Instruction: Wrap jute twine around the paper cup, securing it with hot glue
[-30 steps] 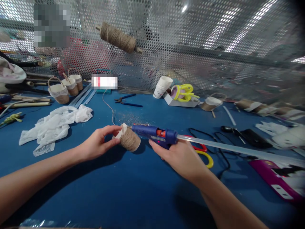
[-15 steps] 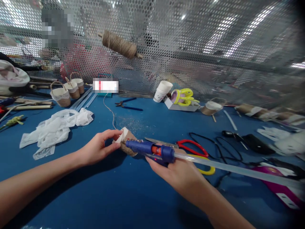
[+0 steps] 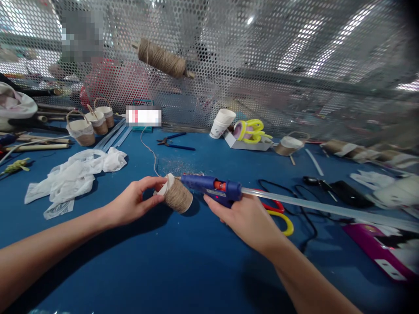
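Observation:
A paper cup (image 3: 178, 197) wrapped in brown twine lies tilted, its white rim pinched by my left hand (image 3: 139, 200). From its rim a loose strand of twine (image 3: 151, 151) runs back across the table. My right hand (image 3: 247, 218) grips a blue glue gun (image 3: 212, 186). The gun's nozzle points left, right by the cup's upper edge; whether it touches I cannot tell. A long clear glue stick (image 3: 304, 203) sticks out of the gun's rear. Under my right hand lie scissors with red and yellow handles (image 3: 287, 223), partly hidden.
Twine-wrapped small baskets (image 3: 81, 132) stand at the back left, behind crumpled white lace (image 3: 75, 172). Pliers (image 3: 176, 141), stacked paper cups (image 3: 222, 123) and a twine spool (image 3: 162, 58) are at the back. A black cord (image 3: 307, 213) and a purple power strip (image 3: 376, 250) lie right.
The glue gun dipped down in front of the cup half a second ago, then rose back to the cup's upper edge. My left hand kept its hold on the rim.

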Demonstrator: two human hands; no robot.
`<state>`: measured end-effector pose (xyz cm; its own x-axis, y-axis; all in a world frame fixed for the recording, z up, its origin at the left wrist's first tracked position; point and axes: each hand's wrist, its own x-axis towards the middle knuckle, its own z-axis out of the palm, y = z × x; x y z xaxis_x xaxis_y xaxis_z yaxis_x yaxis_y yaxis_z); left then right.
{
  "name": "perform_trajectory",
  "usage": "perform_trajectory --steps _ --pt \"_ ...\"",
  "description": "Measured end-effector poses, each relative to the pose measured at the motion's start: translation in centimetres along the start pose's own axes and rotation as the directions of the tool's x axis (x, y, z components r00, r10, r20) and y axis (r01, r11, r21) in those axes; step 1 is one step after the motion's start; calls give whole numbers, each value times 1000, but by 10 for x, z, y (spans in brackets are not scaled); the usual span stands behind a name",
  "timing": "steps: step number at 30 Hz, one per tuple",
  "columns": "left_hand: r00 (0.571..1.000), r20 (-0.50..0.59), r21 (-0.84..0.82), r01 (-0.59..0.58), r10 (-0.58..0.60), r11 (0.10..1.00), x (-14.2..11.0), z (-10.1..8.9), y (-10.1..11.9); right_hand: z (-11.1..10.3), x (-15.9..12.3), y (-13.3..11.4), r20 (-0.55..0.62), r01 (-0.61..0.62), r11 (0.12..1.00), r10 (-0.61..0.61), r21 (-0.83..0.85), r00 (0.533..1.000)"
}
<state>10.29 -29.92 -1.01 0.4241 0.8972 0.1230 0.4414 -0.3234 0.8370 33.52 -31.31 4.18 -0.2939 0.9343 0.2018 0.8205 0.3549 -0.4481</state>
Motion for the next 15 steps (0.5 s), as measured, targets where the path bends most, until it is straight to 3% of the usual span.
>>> perform_trajectory --steps 4,8,11,13,15 --pt "1000 -4 2 -6 6 1000 0 0 0 3 0 1 70 -187 960 176 207 982" --pt "1000 -27 -7 0 0 1000 0 1 0 3 5 13 176 -264 889 211 374 961" --pt "999 -37 -25 2 -3 1000 0 1 1 1 16 29 94 -255 846 239 469 966" --pt "1000 -27 -33 6 -6 999 0 1 2 1 26 40 1 -270 878 294 394 956" --pt "1000 -17 -39 10 -10 999 0 1 2 2 39 49 -33 -338 922 350 190 936"
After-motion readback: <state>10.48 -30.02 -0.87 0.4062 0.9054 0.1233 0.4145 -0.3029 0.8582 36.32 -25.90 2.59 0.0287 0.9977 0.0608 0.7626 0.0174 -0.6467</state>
